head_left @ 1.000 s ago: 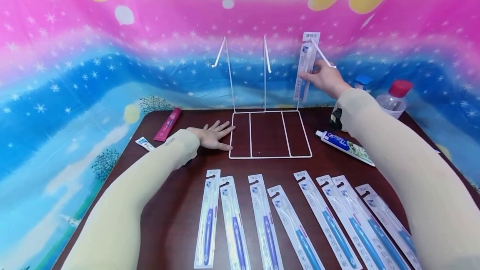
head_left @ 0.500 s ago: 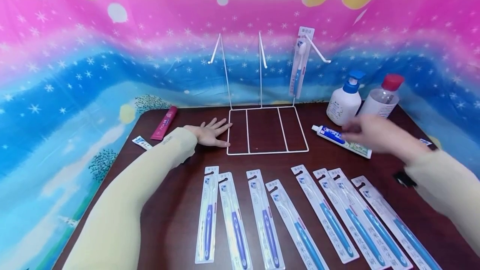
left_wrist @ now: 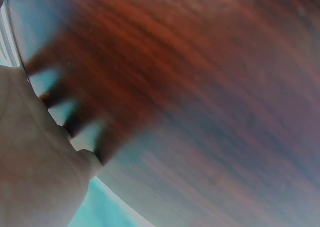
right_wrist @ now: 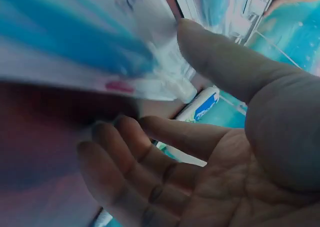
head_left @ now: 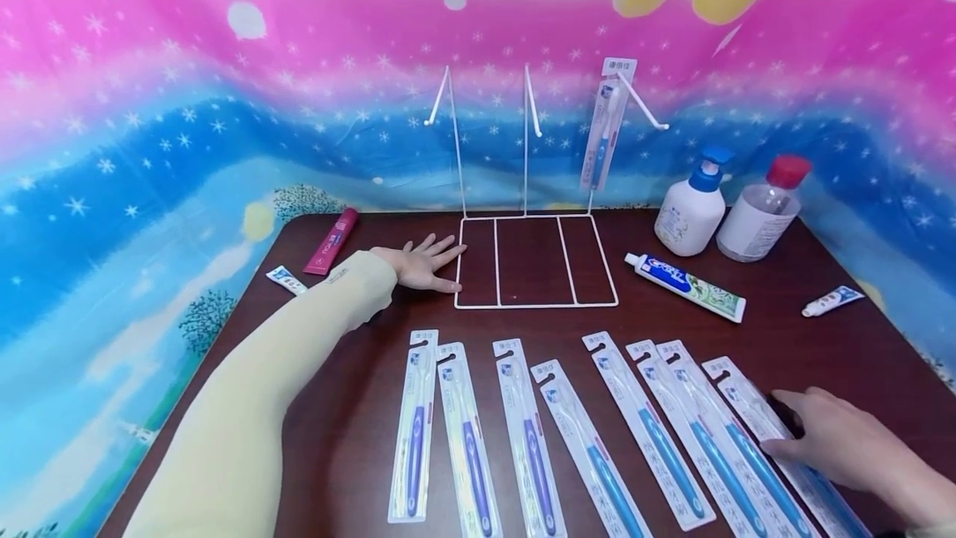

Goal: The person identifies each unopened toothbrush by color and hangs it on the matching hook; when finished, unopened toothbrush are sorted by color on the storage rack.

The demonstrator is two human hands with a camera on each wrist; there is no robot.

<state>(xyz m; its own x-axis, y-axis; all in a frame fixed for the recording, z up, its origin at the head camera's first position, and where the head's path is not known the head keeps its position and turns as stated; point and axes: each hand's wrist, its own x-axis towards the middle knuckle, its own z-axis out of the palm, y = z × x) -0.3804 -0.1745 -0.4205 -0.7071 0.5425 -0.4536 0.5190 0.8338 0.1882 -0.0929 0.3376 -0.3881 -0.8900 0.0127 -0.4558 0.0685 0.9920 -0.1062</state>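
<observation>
My left hand (head_left: 422, 266) rests on the table with fingers spread, its fingertips at the left side of a white wire rack (head_left: 536, 305). In the left wrist view the palm (left_wrist: 37, 157) lies low over the wood. My right hand (head_left: 840, 442) is at the rightmost packaged toothbrush (head_left: 754, 409), which has a blue handle. In the right wrist view the thumb (right_wrist: 215, 57) lies over one side of this pack and the loosely bent fingers lie along the other. A firm pinch does not show. Another packaged toothbrush (head_left: 603, 131) hangs on the rack's right hook.
Several packaged toothbrushes, such as a purple one (head_left: 414, 430) and a blue one (head_left: 650, 434), lie in a front row. Behind stand a pump bottle (head_left: 690, 214) and a red-capped bottle (head_left: 758, 218). Toothpaste tubes (head_left: 690, 287) lie on both sides, including a pink tube (head_left: 331, 243).
My right hand has let go of the toothbrush pack hanging on the right hook and moved down and right to the rightmost pack on the table. My left hand stays in place.
</observation>
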